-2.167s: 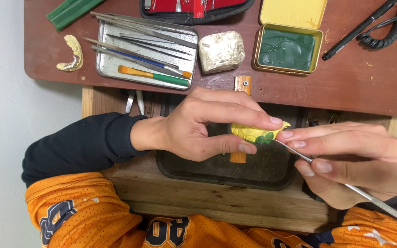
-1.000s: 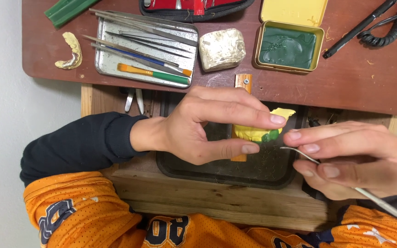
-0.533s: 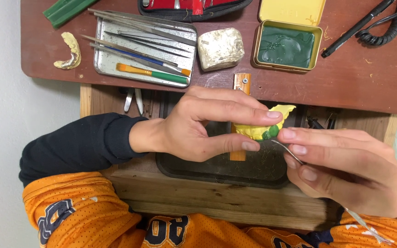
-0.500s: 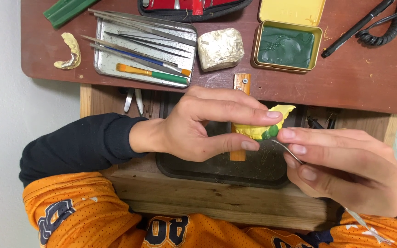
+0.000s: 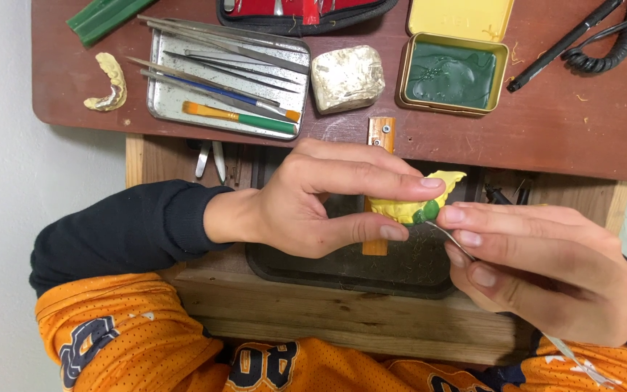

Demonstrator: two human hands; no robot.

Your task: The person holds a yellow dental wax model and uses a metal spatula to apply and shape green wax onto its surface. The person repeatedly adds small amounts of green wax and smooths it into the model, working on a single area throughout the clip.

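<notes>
Left hand pinches yellow model with green wax; right hand grips thin metal tool, tip at wax. Dark tray below hands, reddish-brown tabletop beyond: instrument tray, green wax tin.

Two hands work over one dark tray. On the desk sit one metal instrument tray, one green-wax tin, one whitish block and two yellow dental casts.

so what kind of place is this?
Likely a dental lab bench: a yellow cast of teeth, a metal tray of fine instruments, and a tin of green wax on a wooden bench.
</notes>
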